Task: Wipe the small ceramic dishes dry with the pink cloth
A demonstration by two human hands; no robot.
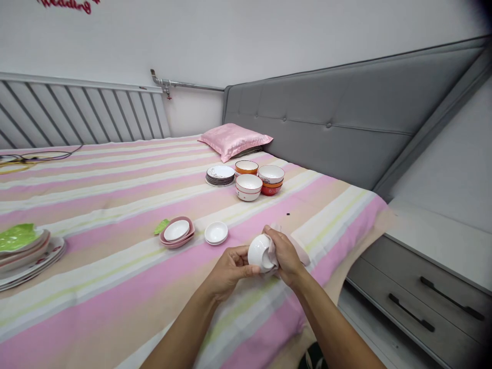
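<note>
From my feed, both hands are low in the middle of the view, over the near right part of the bed. My left hand (229,269) grips a small white bowl (258,251) by its side, with the thumb on the rim. The bowl is off the sheet and tipped on its side, its mouth facing right. My right hand (287,256) is clenched around a pale pink cloth (301,251) and presses part of it into the bowl's mouth.

The surface is a striped sheet (115,287) in pink, beige, white and pale green, spread flat over the whole bed. Just beyond my hands sits a white saucer (216,232), and left of it a pink dish (183,238) with another white saucer inside and a green leaf-shaped piece touching its left edge. Farther off are a stack of plates (220,176) and a cluster of bowls (257,180), some of them stacked. At the near left edge lies a pile of larger plates (36,259) with a green leaf plate on top.

A pink satin pillow (234,139) lies at the far end against a grey padded headboard (346,123). To the right stands a grey drawer unit (418,292) with dark handles. A slatted white panel (77,110) runs along the far left wall.
</note>
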